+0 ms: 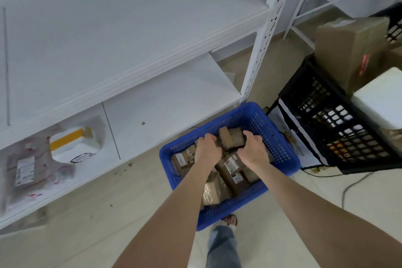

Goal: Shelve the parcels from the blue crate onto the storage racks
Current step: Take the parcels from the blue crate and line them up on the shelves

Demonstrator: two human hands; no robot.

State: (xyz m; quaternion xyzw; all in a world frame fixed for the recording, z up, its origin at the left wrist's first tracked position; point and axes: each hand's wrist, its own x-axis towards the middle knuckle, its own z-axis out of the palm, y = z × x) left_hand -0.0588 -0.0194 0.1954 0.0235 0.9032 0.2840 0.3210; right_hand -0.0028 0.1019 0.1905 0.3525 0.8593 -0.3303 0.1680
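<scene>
A blue perforated crate point(280, 135) sits on the floor beside the white storage rack point(134, 67). It holds several brown cardboard parcels point(217, 189) with white labels. Both of my hands reach down into it. My right hand point(253, 148) grips the right end of a small brown box point(231, 138) lifted above the others. My left hand point(206, 148) curls down at the box's left side; whether it holds the box or a parcel beneath is hidden. The lower shelf point(165, 102) near the crate is bare.
Two plastic-wrapped parcels point(26, 169) lie at the left of the lower shelf, one with a yellow stripe point(71, 137). A black crate point(339, 128) stands right of the blue one, with a large cardboard box point(352, 50) and a white box point(382, 98) on it. My foot point(230, 221) stands by the crate.
</scene>
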